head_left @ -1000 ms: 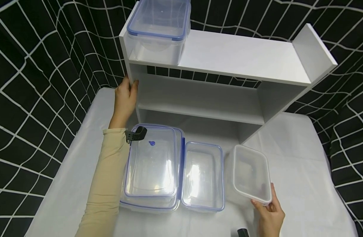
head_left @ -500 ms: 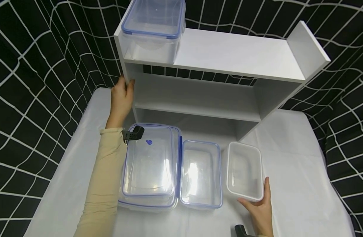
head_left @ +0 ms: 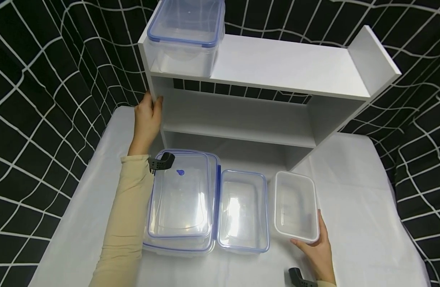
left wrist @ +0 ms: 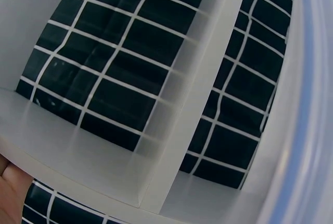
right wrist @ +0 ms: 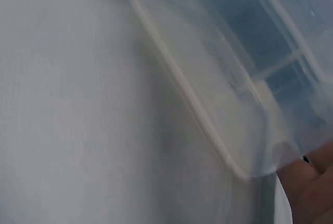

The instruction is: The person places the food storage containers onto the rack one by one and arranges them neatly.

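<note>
My left hand point(head_left: 146, 125) grips the left side panel of a white shelf unit point(head_left: 288, 63), thumb at the front edge. Part of that hand shows at the lower left of the left wrist view, against the shelf's board point(left wrist: 197, 99). At the front right, my right hand point(head_left: 316, 251) holds a clear plastic food container point(head_left: 296, 207) with a whitish rim by its near right corner. The right wrist view has the container's translucent wall point(right wrist: 208, 78) close up, with fingers point(right wrist: 312, 187) at its corner. No lid is on this container.
Left of it lies a clear blue-rimmed container point(head_left: 244, 211). Beside that are stacked larger blue-rimmed containers point(head_left: 180, 199), partly behind the left wrist's camera. A blue-lidded container point(head_left: 185, 40) stands on the shelf's top left. A white cloth point(head_left: 370, 223) covers the table; black grid-patterned curtain point(head_left: 36, 119) surrounds it.
The whitish-rimmed container has moved left, closer to the blue-rimmed one, and sits straighter. The right hand moved with it. The left hand keeps its grip on the shelf unit.
</note>
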Available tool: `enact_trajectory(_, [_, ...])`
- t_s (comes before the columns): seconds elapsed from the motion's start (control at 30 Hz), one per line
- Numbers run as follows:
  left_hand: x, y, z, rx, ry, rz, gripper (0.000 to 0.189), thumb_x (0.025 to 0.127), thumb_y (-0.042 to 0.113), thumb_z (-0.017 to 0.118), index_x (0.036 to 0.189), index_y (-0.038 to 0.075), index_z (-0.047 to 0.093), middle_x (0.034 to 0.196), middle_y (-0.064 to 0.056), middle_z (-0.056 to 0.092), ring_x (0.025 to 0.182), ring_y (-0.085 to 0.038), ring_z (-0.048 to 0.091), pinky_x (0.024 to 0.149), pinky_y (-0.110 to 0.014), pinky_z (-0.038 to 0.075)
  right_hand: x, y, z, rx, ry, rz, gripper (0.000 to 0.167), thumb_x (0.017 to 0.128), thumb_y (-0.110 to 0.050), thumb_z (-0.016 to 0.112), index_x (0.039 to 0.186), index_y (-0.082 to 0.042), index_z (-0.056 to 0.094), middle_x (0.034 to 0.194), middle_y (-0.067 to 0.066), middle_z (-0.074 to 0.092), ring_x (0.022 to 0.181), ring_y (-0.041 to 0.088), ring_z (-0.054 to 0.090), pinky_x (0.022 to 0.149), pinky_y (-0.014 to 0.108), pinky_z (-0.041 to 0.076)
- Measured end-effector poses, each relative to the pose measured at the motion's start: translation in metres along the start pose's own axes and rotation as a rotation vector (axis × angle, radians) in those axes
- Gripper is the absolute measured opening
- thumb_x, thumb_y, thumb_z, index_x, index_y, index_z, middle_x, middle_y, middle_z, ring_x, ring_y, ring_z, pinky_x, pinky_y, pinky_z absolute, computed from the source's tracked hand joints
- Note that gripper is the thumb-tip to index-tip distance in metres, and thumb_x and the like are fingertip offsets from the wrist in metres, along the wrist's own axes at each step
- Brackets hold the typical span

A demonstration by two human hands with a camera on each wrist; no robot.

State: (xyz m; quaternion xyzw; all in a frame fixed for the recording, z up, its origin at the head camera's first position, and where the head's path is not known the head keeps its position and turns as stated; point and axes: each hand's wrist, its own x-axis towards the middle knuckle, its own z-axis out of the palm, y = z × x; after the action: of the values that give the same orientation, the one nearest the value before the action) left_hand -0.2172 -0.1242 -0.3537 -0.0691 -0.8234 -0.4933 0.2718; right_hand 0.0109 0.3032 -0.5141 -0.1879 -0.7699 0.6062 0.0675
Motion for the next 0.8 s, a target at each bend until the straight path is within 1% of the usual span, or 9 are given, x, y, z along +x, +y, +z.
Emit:
enact_trajectory(0.07, [0.0003,0.0002,0.0009,0.002,-0.007,-0.002,0.024,0.097,0.006,0.048,0.109,-0.014,0.053,0.096,-0.030,0.062,0.078,-0.035,0.054,0.073,-0.049,0.044,0.0002,0.0002,0.0022,-0.016,0.011,-0.008,0.122,0.060,0.018,0.078,0.152,-0.028,0.013,0.156,0.003,0.016,0.134,0.014,0.024,0.106,0.020,0.022])
enact_trajectory(0.13, [0.0004,0.0006,0.0014,0.005,-0.008,-0.005,0.025,0.097,0.007,0.048,0.110,-0.014,0.053,0.097,-0.030,0.062,0.079,-0.036,0.055,0.074,-0.050,0.044,0.0003,0.0007,0.0038,-0.050,0.030,-0.010,0.126,0.058,0.016,0.081,0.152,-0.031,0.011,0.157,0.001,0.014,0.138,0.015,0.016,0.110,0.029,0.015])
enact_trajectory(0.2, [0.0004,0.0006,0.0015,0.007,-0.001,-0.008,0.025,0.097,0.007,0.049,0.110,-0.013,0.054,0.098,-0.030,0.062,0.082,-0.037,0.056,0.075,-0.050,0.044,0.0003,0.0015,0.0046,-0.064,0.056,-0.018,0.127,0.056,0.016,0.082,0.152,-0.031,0.013,0.156,0.001,0.017,0.138,0.018,0.018,0.111,0.034,0.013])
enact_trajectory(0.3, [0.0005,0.0003,0.0015,0.011,0.007,-0.005,0.024,0.096,0.006,0.049,0.109,-0.013,0.054,0.098,-0.030,0.062,0.084,-0.038,0.057,0.077,-0.051,0.044,0.0003,0.0026,0.0049,-0.069,0.074,-0.007,0.124,0.056,0.016,0.082,0.151,-0.033,0.019,0.155,0.001,0.021,0.135,0.017,0.024,0.107,0.025,0.022])
enact_trajectory(0.37, [0.0007,-0.0002,0.0014,0.011,0.008,0.003,0.024,0.096,0.006,0.049,0.109,-0.014,0.054,0.098,-0.031,0.062,0.084,-0.038,0.057,0.077,-0.051,0.044,0.0000,0.0029,0.0049,-0.028,0.083,-0.013,0.120,0.057,0.018,0.080,0.150,-0.031,0.022,0.155,0.002,0.023,0.133,0.015,0.027,0.101,0.015,0.028])
enact_trajectory(0.43, [0.0009,-0.0002,0.0016,0.007,0.003,0.012,0.024,0.096,0.006,0.049,0.109,-0.014,0.054,0.099,-0.031,0.062,0.084,-0.038,0.057,0.077,-0.051,0.044,-0.0006,0.0026,0.0050,0.033,0.090,-0.020,0.118,0.057,0.022,0.078,0.150,-0.026,0.024,0.154,0.003,0.024,0.131,0.015,0.031,0.094,0.010,0.034])
enact_trajectory(0.6, [0.0003,-0.0003,0.0010,0.015,0.007,0.011,0.024,0.096,0.006,0.049,0.107,-0.014,0.054,0.090,-0.030,0.061,0.076,-0.036,0.054,0.072,-0.049,0.043,-0.0014,-0.0005,0.0067,0.205,0.103,-0.034,0.112,0.057,0.031,0.069,0.150,-0.016,0.028,0.153,0.008,0.027,0.123,0.015,0.040,0.087,0.011,0.041])
enact_trajectory(0.7, [-0.0001,-0.0006,0.0003,0.016,0.011,0.006,0.023,0.096,0.006,0.048,0.107,-0.014,0.054,0.086,-0.029,0.060,0.072,-0.035,0.052,0.069,-0.048,0.042,-0.0005,-0.0016,0.0085,0.270,0.111,-0.034,0.110,0.057,0.034,0.066,0.149,-0.012,0.029,0.153,0.010,0.027,0.122,0.015,0.042,0.085,0.013,0.044])
enact_trajectory(0.8, [-0.0001,-0.0012,0.0001,0.011,0.010,0.008,0.024,0.096,0.006,0.049,0.109,-0.014,0.054,0.091,-0.030,0.061,0.075,-0.035,0.053,0.070,-0.048,0.043,-0.0001,-0.0017,0.0104,0.303,0.127,-0.031,0.108,0.057,0.035,0.065,0.148,-0.010,0.030,0.153,0.011,0.025,0.123,0.016,0.041,0.084,0.014,0.045])
